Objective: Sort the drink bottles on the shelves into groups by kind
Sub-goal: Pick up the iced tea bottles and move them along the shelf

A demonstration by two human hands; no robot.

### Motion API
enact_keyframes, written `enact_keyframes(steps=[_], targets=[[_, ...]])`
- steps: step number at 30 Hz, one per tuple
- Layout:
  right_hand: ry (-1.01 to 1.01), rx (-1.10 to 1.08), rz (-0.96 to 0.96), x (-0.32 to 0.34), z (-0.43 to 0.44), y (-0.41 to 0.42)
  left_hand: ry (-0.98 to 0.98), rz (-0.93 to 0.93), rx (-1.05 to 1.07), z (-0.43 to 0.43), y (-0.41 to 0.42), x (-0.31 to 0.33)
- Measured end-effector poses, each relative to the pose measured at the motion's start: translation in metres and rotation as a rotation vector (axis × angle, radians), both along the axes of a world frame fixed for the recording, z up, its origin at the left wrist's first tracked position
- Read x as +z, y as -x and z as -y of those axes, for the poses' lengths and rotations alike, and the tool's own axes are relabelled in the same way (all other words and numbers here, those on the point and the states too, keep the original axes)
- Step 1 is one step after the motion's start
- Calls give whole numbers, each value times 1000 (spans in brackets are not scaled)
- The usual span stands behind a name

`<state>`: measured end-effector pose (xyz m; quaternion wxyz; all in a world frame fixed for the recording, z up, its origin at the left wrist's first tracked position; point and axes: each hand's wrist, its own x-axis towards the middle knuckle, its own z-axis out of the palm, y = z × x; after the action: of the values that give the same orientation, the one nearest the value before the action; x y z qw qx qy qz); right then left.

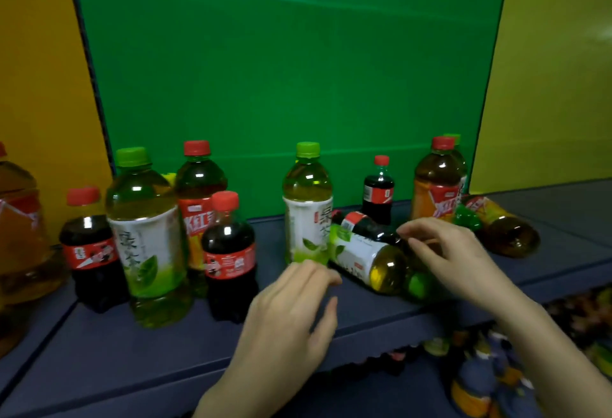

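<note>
Both hands reach, fingers spread, holding nothing: right hand over the toppled green-capped clear plastic green-tea bottle at four o'clock on the grey-blue shelf, probably to right it; left hand alongside.

Both hands bare — forearms too — no sleeves showing.
</note>
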<state>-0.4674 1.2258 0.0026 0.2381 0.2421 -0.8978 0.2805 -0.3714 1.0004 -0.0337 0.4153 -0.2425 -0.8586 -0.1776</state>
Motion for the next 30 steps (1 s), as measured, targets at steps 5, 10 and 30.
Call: enact_keyframes(steps=[5, 10, 30], targets=[[-181, 159, 60, 22, 1, 47, 214, 136, 73, -48, 60, -7], [-438, 162, 111, 31, 24, 79, 361, 178, 143, -57, 98, -6], [-121, 63, 431, 11, 59, 119, 243, 109, 236, -63, 99, -8]])
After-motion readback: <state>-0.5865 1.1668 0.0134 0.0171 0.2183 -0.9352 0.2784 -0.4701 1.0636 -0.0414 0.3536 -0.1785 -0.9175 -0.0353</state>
